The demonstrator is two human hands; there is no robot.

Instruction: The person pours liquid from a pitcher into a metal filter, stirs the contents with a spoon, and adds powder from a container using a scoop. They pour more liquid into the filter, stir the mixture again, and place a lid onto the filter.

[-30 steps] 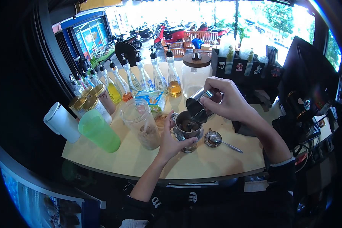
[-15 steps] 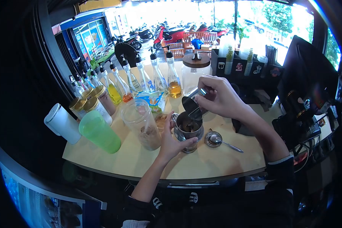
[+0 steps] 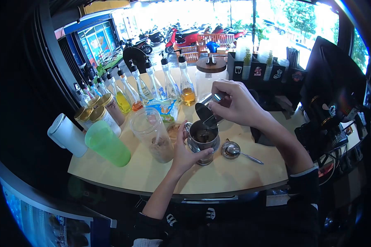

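The right hand (image 3: 235,103) was closed around a small stainless-steel pitcher (image 3: 206,112), tipped spout-down just above a round metal filter cup (image 3: 203,139) that stood on the pale wooden counter (image 3: 235,177). The left hand (image 3: 186,149) wrapped around the near side of that cup, thumb up by the rim, fingers curled under its base. The pitcher looked stiff, light and smooth, likely slick if wet, so a grip around its body near the back, as the fingers sat, seemed the safest hold. The filter cup looked rigid, somewhat top-heavy and perhaps warm, best steadied low on its wall and not by its thin rim. Just right of it lay a small round metal lid (image 3: 226,153) with a steel spoon (image 3: 245,155) resting across it. Just left stood a clear plastic jar with brown powder at the bottom (image 3: 154,133), and further left a translucent green plastic tumbler (image 3: 106,142) and a white cylindrical container (image 3: 66,133), both tilted. Behind were gold-lidded jars (image 3: 98,112), a row of clear pump bottles with coloured syrups (image 3: 152,84), a glass jar with a wooden lid (image 3: 210,78) and a black cup organiser (image 3: 257,72) carrying small logo stickers too small to read; the print on a blue and green packet (image 3: 165,108) could not be made out either
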